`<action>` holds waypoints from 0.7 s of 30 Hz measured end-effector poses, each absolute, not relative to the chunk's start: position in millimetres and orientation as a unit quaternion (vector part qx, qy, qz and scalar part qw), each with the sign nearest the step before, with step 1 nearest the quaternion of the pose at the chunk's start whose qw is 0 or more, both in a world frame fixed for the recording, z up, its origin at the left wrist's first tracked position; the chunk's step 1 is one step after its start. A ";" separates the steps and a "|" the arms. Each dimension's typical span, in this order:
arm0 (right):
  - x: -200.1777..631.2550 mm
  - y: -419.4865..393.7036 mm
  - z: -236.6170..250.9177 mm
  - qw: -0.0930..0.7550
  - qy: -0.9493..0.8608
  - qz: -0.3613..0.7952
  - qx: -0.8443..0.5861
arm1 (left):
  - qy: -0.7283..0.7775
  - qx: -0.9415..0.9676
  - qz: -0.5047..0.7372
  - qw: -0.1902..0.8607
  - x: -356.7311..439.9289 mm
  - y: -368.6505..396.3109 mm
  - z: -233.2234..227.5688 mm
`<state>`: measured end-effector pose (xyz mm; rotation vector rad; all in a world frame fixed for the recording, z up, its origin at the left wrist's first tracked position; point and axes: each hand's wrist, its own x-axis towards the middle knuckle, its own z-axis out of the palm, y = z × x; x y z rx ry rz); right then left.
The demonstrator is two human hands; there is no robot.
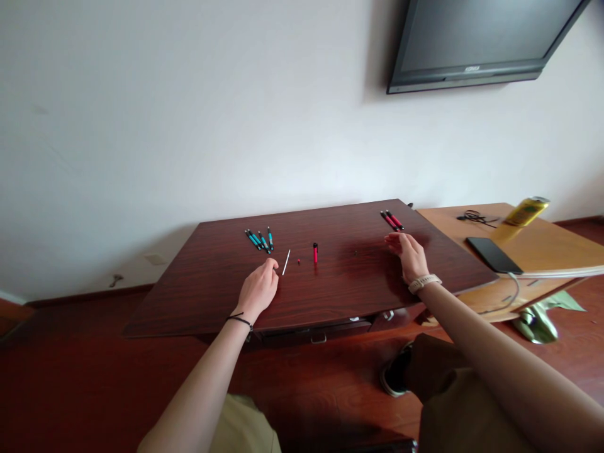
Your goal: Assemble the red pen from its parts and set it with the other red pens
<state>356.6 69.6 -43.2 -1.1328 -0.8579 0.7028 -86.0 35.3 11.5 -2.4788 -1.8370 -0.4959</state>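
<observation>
My left hand (258, 290) rests on the dark wooden table (330, 283), fingers curled, its tips next to a thin white refill (285, 262); whether it grips anything I cannot tell. Several teal pens (259, 240) lie just beyond it. A red pen part (315, 252) stands near the middle, with a tiny red piece (299, 260) beside it. My right hand (409, 255) lies flat on the table with fingers spread, its tips just short of two red pens (392, 220) at the far right edge.
A lighter wooden table (542, 251) adjoins on the right, carrying a black phone (493, 254), a yellow can (526, 211) and a tangled black cable (475, 218). A TV (476, 38) hangs on the white wall. My shoe (395, 371) is on the red floor.
</observation>
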 end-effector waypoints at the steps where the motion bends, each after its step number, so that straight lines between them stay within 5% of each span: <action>1: 355.3 69.4 -42.2 0.703 -0.384 0.318 -0.507 | -0.589 -0.794 -0.150 0.012 -84.7 35.1 12.4; 7: 360.4 63.5 -31.4 0.696 -0.352 0.347 -0.521 | -0.616 -0.778 -0.118 0.034 -74.0 34.4 15.4; 16: 371.6 -2.3 -18.9 0.320 -0.627 0.059 -0.708 | -0.626 -0.767 -0.132 0.043 -72.5 37.4 9.4; 21: 364.9 -24.4 -23.7 0.286 -0.687 0.007 -0.668 | -0.642 -0.755 -0.130 0.023 -71.2 37.6 10.3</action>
